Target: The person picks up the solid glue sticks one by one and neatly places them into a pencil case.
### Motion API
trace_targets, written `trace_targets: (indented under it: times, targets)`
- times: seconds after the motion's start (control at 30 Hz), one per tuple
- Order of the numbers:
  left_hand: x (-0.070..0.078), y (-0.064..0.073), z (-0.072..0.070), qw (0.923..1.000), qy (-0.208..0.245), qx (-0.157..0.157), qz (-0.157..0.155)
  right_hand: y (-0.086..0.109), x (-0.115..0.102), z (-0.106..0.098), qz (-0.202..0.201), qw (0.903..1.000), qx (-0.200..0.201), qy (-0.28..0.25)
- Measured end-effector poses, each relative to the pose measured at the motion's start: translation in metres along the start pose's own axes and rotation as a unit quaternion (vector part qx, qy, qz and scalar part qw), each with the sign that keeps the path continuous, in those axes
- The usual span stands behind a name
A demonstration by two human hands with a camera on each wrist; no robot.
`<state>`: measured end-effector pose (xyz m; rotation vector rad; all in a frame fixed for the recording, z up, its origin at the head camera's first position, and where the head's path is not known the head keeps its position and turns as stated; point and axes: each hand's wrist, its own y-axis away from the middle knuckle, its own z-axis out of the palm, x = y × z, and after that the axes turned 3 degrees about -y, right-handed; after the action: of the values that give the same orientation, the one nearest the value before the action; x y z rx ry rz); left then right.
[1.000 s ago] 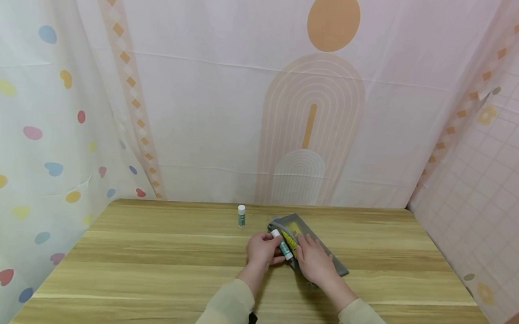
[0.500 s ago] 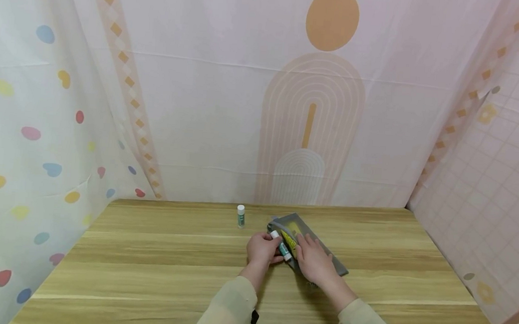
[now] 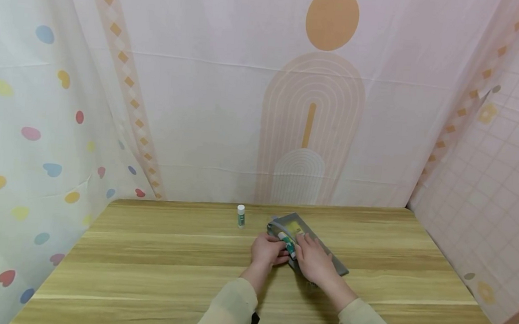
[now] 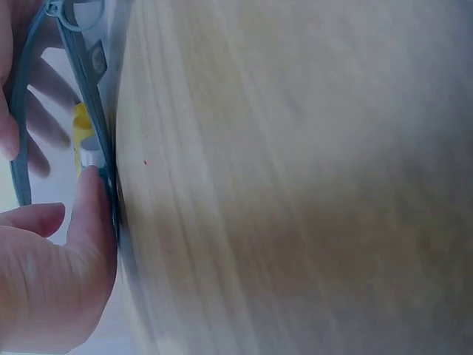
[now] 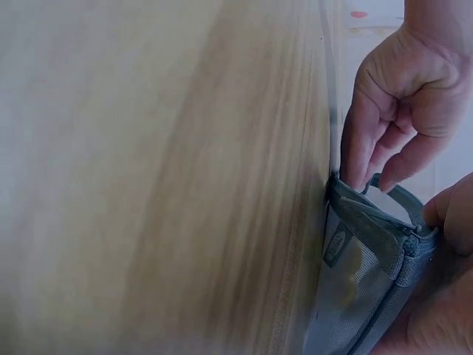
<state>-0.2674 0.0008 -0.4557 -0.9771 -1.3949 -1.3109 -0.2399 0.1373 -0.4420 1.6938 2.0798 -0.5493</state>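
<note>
A grey mesh zip pouch (image 3: pixel 326 247) lies slanted on the table, its mouth facing left. A glue stick (image 3: pixel 287 244) with a white and green body sits in that mouth, beside something yellow (image 4: pixel 81 122) inside. My left hand (image 3: pixel 268 250) reaches into the opening. In the left wrist view its straight index finger touches the white end of the glue stick (image 4: pixel 90 153), with the thumb apart. My right hand (image 3: pixel 315 260) grips the pouch's other rim and spreads the mouth. In the right wrist view, the pouch (image 5: pixel 358 274) hides the glue stick.
A second glue stick (image 3: pixel 241 217) with a white cap stands upright behind the left hand, left of the pouch. The wooden table (image 3: pixel 153 265) ends at a patterned curtain (image 3: pixel 207 128) at the back, with more hanging cloth at both sides.
My left hand has moved slightly right, and the glue stick has gone from its grip into the pouch's mouth. My right hand and the standing glue stick stay put.
</note>
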Motion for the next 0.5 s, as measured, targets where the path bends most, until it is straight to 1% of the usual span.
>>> trace_targets:
  times: [0.33, 0.5]
  targets:
    - [-0.0015, -0.0009, 0.003, 0.9979, 0.047, -0.043, -0.008, -0.0013, -0.0014, -0.0005, -0.003, 1.0, 0.005, -0.001]
    - [-0.0026, -0.0029, 0.0032, 0.9961, 0.063, -0.061, -0.009, -0.0017, -0.0006, -0.0001, -0.006, 1.0, 0.004, 0.005]
